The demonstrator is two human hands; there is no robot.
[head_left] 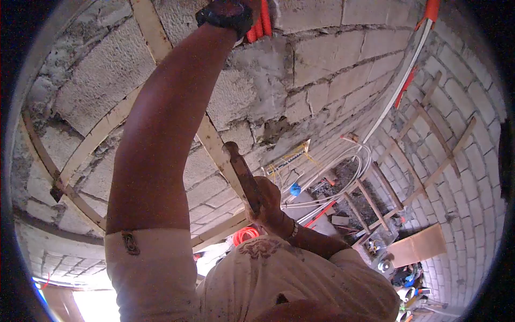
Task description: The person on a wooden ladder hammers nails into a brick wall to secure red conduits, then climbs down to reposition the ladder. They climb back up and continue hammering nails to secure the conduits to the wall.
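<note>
My left arm is raised high across the block wall [322, 53]. A dark watch [225, 17] is on its wrist. Only a little of my left hand [244, 5] shows at the top edge, beside orange-red corrugated conduit [260, 24]; its fingers are out of sight. Lower, in front of my chest, my right hand [266, 201] is closed around a hammer [242, 174]. The hammer's worn metal head points up and left, while its grip is mostly hidden by the hand. Behind the hammer runs a pale strip of a frame [217, 147].
A wooden ladder [421, 196] leans at the right. White tubing [357, 155] lies coiled near a blue ball-like item [295, 189] and a yellow-edged level-like bar [289, 159]. An orange conduit coil [245, 236] is below. Cardboard [417, 246] and clutter lie lower right.
</note>
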